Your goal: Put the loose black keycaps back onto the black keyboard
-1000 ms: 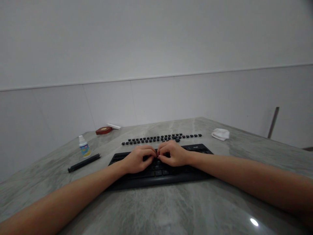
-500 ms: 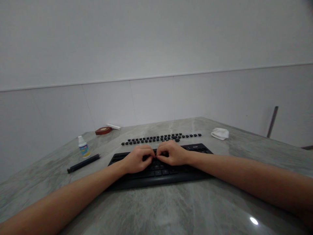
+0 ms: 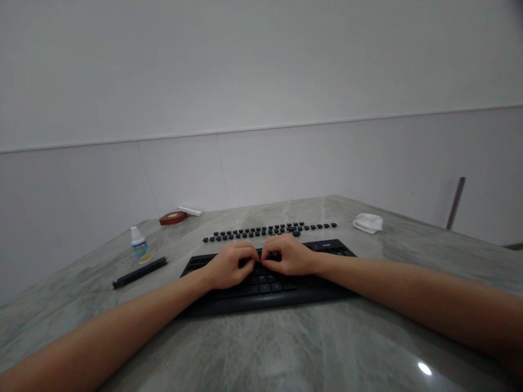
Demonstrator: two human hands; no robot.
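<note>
A black keyboard (image 3: 265, 300) lies across the table in front of me, with keys in place at its lower middle. Over its centre my left hand (image 3: 233, 265) is closed, thumb and fingers bent together in a pinch. My right hand (image 3: 288, 256) is curled the same way just beside it, the fingertips of both almost meeting. Whatever sits between the fingertips is too small and hidden to make out. Beyond the keyboard, loose black keycaps (image 3: 257, 232) are laid out in rows.
On the left stand a white spray bottle (image 3: 141, 250) and a dark bar-shaped object (image 3: 140, 273). Farther back are a reddish-brown box (image 3: 172, 219) and a white strip (image 3: 190, 211). A folded white cloth (image 3: 368, 223) lies at the right. The grey marble table (image 3: 261, 348) ends against a wall.
</note>
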